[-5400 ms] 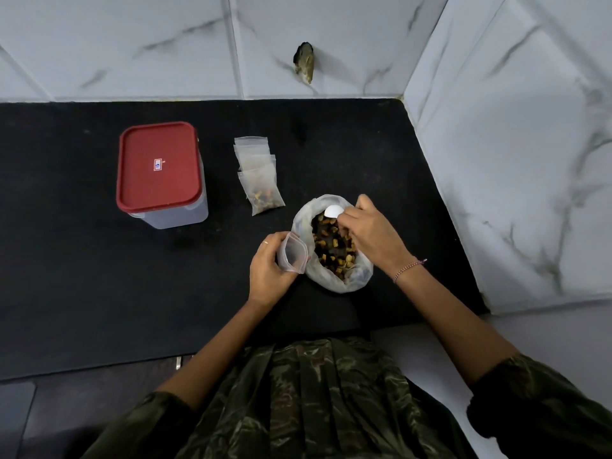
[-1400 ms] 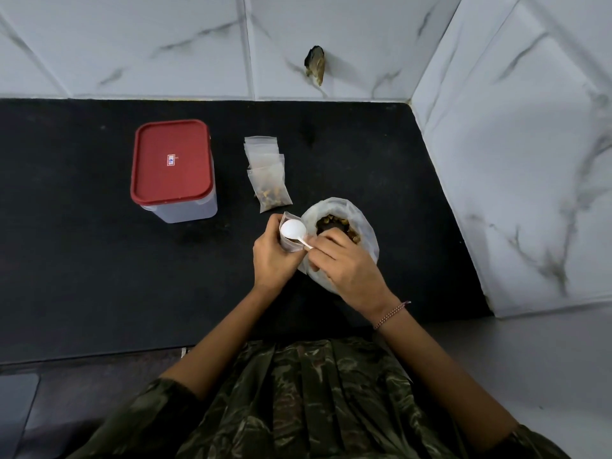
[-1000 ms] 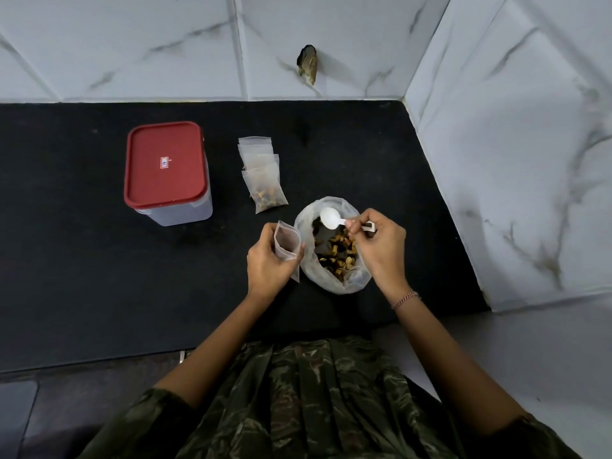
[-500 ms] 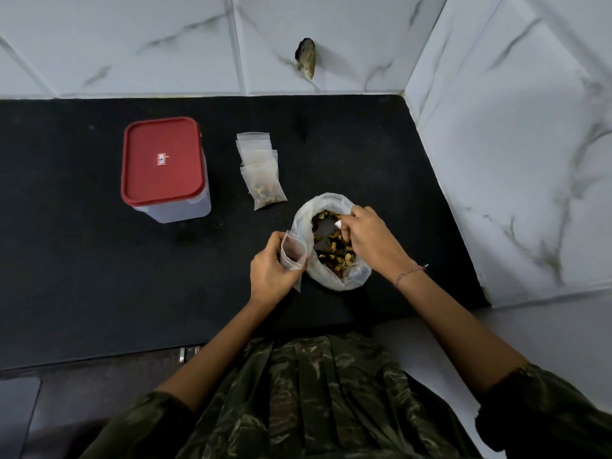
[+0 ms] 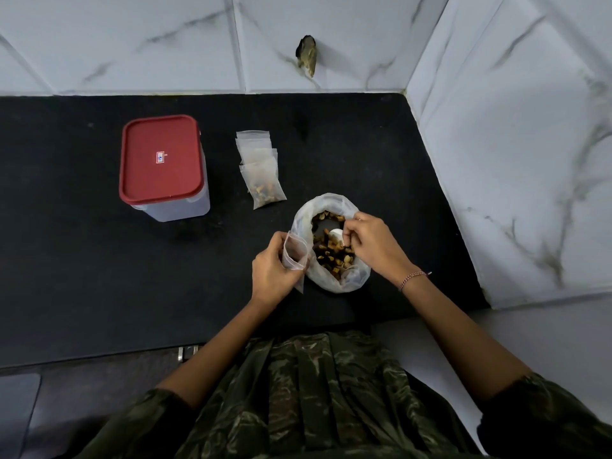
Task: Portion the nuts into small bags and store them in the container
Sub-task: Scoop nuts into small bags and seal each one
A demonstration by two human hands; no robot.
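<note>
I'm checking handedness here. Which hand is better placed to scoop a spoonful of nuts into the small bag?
Right. The right hand grips the white spoon inside the large nut bag; the left hand holds the small bag open beside it.

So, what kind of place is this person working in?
Probably a home kitchen corner. A black countertop meets white marble-pattern wall tiles on two sides, and a red-lidded food container stands on it beside small bags of nuts.
</note>
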